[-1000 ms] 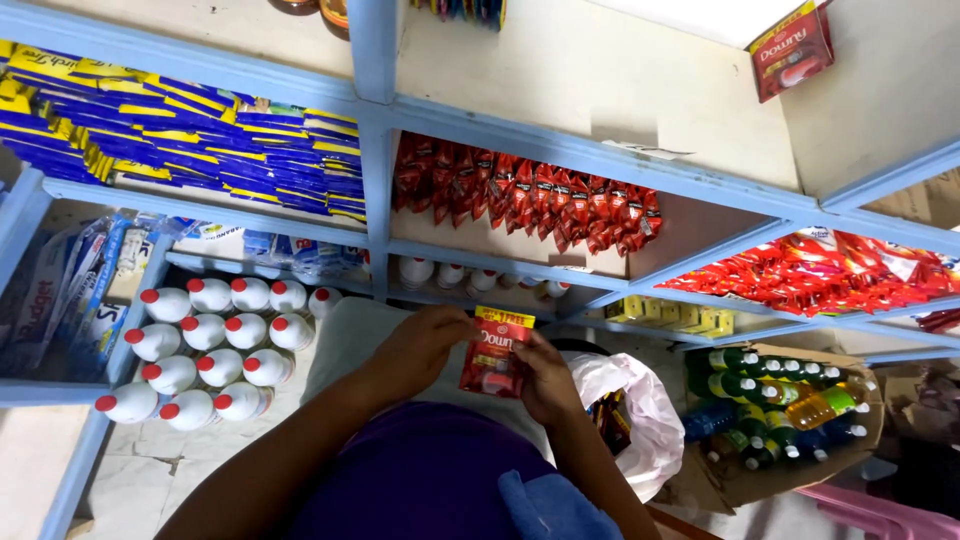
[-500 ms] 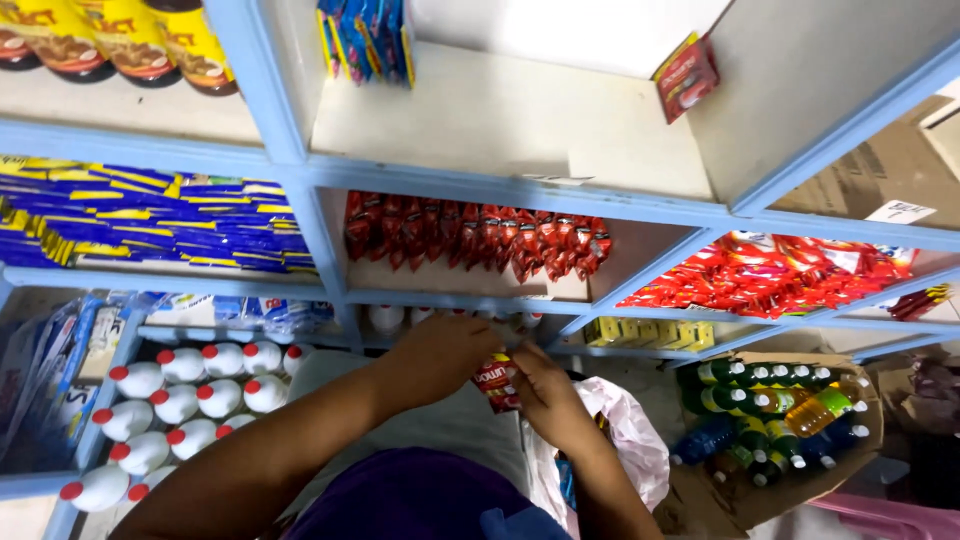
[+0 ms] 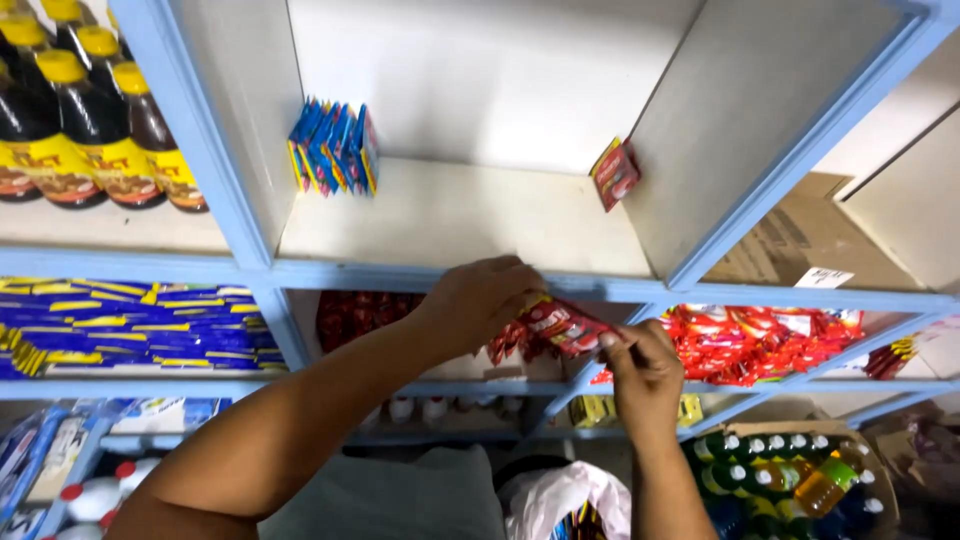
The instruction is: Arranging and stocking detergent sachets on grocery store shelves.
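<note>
Your left hand [image 3: 480, 300] and right hand [image 3: 640, 365] both pinch red sachets [image 3: 560, 325] at the shelf [image 3: 450, 272] edge. Likely light, limp, slippery foil; grip the sealed edges.

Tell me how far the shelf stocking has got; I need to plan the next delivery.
Done: one red packet leans against the right wall of the upper compartment, blue packets stand at its left. In hand: the left hand and right hand hold a red sachet bundle at that compartment's front edge. Left: most of the compartment floor is bare.
</note>
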